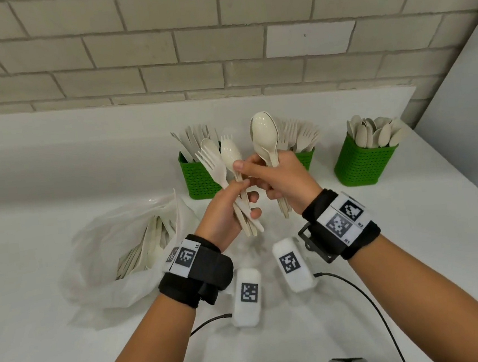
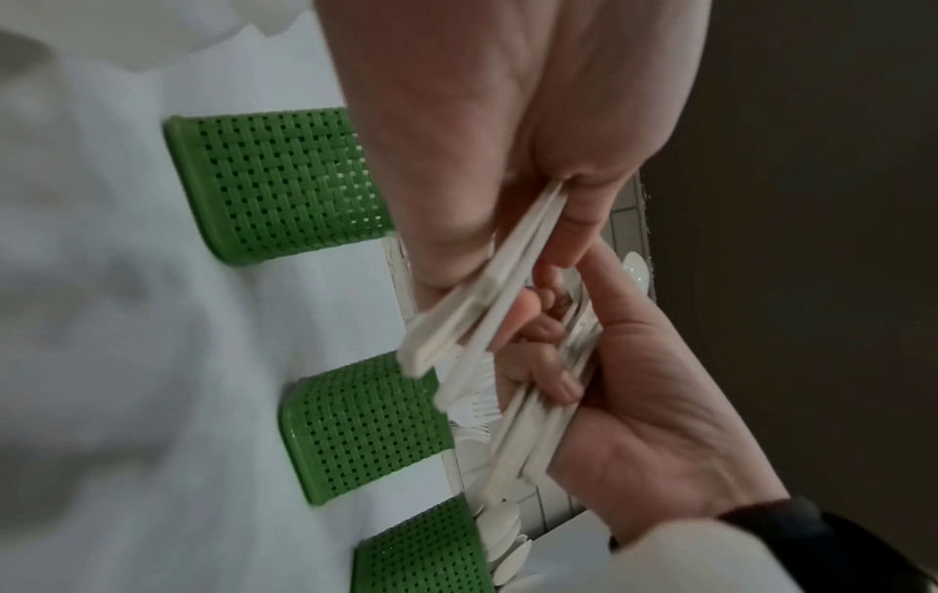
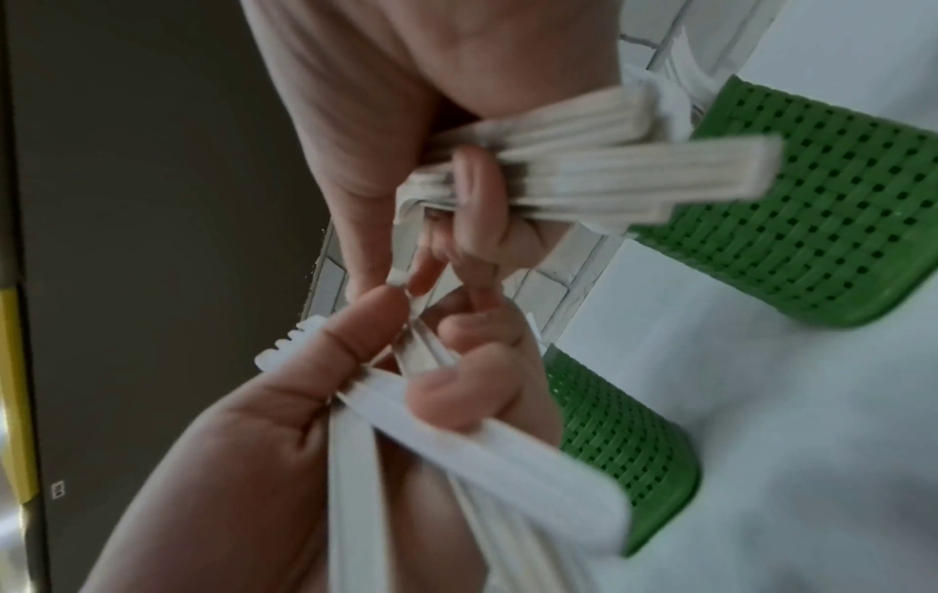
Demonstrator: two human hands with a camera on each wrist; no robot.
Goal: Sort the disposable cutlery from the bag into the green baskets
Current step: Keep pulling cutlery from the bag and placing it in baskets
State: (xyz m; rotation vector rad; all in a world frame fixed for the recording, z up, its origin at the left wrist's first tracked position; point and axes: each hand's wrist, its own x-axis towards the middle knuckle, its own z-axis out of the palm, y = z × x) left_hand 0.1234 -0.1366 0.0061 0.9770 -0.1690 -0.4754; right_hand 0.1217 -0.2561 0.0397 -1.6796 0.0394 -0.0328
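Note:
Above the white counter, my left hand [image 1: 245, 197] grips a mixed bunch of beige cutlery [image 1: 230, 155], a fork and a spork among it. My right hand [image 1: 249, 174] holds a stack of spoons [image 1: 265, 136] upright, and its thumb and forefinger pinch a handle in the left bunch. The left wrist view shows the left bunch's handles [image 2: 487, 289] fanned out. The spoon handles [image 3: 609, 172] lie under my curled right fingers. Three green baskets stand behind: the left basket [image 1: 199, 176] with knife-like pieces, the middle basket [image 1: 304, 156] with forks, the right basket [image 1: 362, 159] with spoons.
A clear plastic bag [image 1: 127, 251] with several more pieces lies open on the counter [image 1: 54, 170] at the left. Two white tagged boxes [image 1: 247, 295] with black cables sit near the front edge. A tiled wall [image 1: 216, 35] runs behind the baskets.

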